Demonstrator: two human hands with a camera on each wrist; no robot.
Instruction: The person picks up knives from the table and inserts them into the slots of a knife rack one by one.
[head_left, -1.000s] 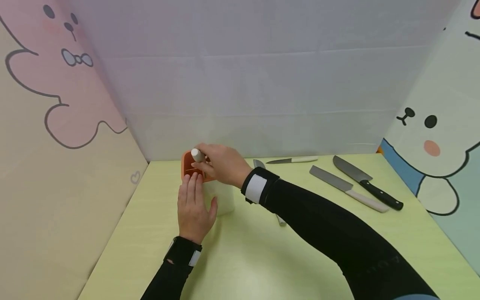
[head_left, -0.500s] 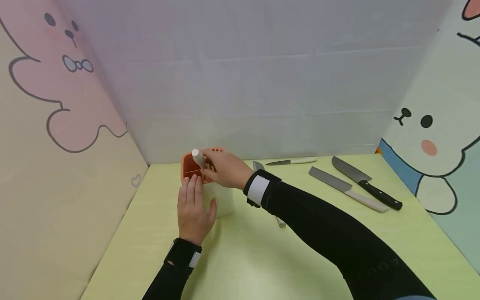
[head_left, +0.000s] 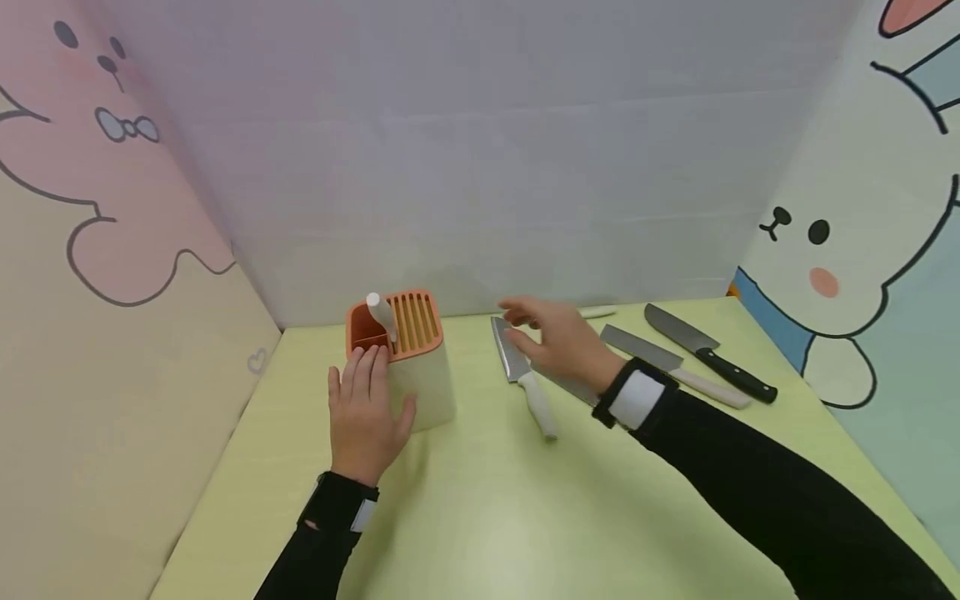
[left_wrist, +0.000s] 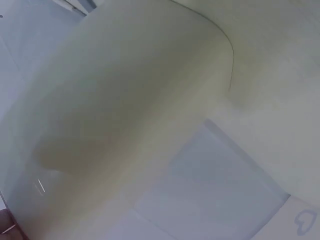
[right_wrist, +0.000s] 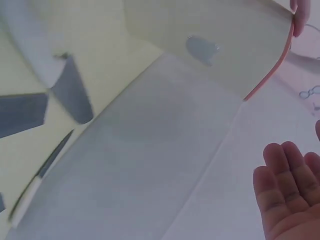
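Note:
My left hand (head_left: 366, 412) rests with straight fingers against the front of a white knife block (head_left: 420, 392) with an orange slotted top. In the block's undivided-looking side compartment a white-handled knife (head_left: 381, 312) stands, its blade hidden inside. My right hand (head_left: 558, 337) hangs over the table with relaxed fingers and holds nothing. Below and left of it lies a white-handled knife (head_left: 537, 404) with a broad blade. Another knife blade (head_left: 572, 386) shows under the right wrist, its handle hidden. In the left wrist view, the block's pale wall (left_wrist: 115, 100) fills much of the picture.
Right of my right hand lie a white-handled cleaver-shaped knife (head_left: 645, 346) and a black-handled knife (head_left: 678, 327). A small paring knife (right_wrist: 40, 175) lies along the back wall, partly covered by the right hand in the head view. Cartoon-printed panels (head_left: 810, 308) flank the table.
My right hand has let go of the white knife handle at the block and moved right, over the knives on the table. The left hand stays at the block. The head view has shifted slightly.

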